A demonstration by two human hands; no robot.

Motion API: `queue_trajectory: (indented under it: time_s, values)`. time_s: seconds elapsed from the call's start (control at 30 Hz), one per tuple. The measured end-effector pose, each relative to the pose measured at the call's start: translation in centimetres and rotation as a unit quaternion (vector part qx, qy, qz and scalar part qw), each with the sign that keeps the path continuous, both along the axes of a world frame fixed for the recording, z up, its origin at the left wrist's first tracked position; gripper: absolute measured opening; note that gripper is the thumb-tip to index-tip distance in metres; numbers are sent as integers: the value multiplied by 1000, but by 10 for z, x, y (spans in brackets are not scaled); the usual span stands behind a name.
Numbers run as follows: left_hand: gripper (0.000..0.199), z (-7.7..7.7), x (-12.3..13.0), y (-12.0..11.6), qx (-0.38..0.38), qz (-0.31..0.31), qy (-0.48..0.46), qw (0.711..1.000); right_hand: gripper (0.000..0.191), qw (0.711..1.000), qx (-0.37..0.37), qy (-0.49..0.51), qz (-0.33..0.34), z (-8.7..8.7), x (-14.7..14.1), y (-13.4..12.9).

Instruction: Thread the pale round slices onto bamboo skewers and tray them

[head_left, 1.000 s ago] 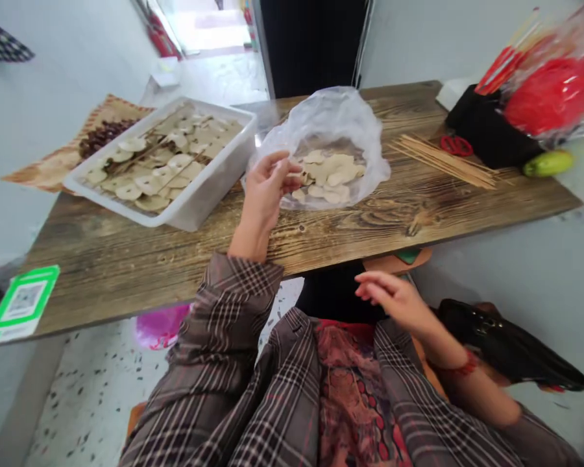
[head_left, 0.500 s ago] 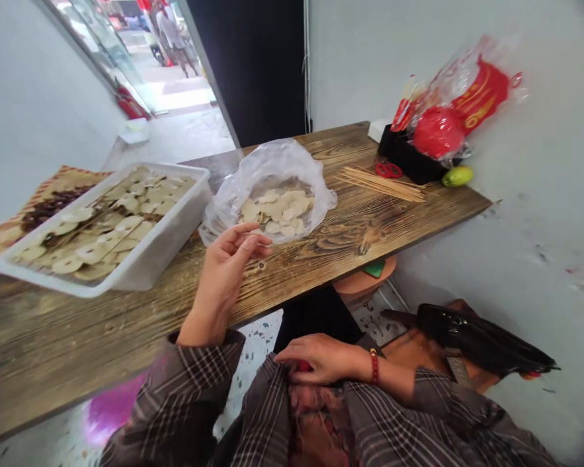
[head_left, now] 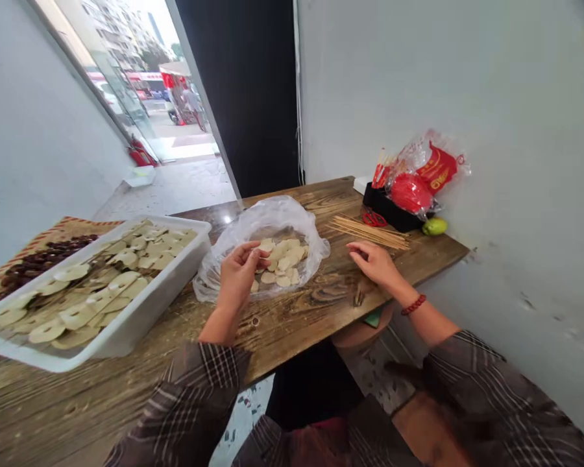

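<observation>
Left hand [head_left: 241, 267], fingers curled, at plastic bag [head_left: 282, 211] of pale slices [head_left: 287, 258]; whether gripping one, cannot tell. Right hand [head_left: 374, 262], thumb and fingers loosely parted, near wooden sticks [head_left: 370, 233].

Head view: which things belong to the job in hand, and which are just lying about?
Likely in the job:
plastic bag with pale slices, left hand at it
thin sticks, right hand near them
white tub of slices with sticks

Probably just lying about:
red scissors
black box with red packages
green item
</observation>
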State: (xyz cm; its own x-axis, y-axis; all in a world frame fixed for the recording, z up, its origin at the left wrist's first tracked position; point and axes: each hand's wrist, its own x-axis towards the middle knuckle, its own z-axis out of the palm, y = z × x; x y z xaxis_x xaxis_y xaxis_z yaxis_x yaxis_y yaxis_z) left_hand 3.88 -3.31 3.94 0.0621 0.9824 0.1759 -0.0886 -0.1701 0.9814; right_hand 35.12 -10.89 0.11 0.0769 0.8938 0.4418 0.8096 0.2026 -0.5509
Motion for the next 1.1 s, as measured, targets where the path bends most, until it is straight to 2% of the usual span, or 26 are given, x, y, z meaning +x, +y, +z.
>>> queue_trajectory:
  time_s: [0.07,0.2,0.3,0.37,0.47,0.6,0.93,1.1]
  values:
    - [38,-8,-5,1,-5,30,-16,999,34,997,-3,-64,-45,-5,23,32]
    - [37,-14,-11,-2,-30,36,-46,998,39,974,-34,-196,-110,-8,62,92]
    - [35,-14,-11,-3,-42,25,-61,997,44,943,-90,-278,-162,-14,75,125]
    - [34,-15,-12,-2,-50,26,-64,996,43,928,-120,-301,-184,-21,76,137]
    - [33,-16,-16,0,-64,33,-72,995,38,923,-132,-305,-195,-33,68,140]
    - [37,-15,-20,-1,-80,43,-85,992,37,928,-116,-288,-206,-41,54,131]
    - [35,-19,-20,2,-81,53,-82,992,33,930,-116,-306,-164,-45,33,117]
    - [36,-19,-22,3,-74,66,-68,993,29,949,-121,-263,-125,-42,37,115]
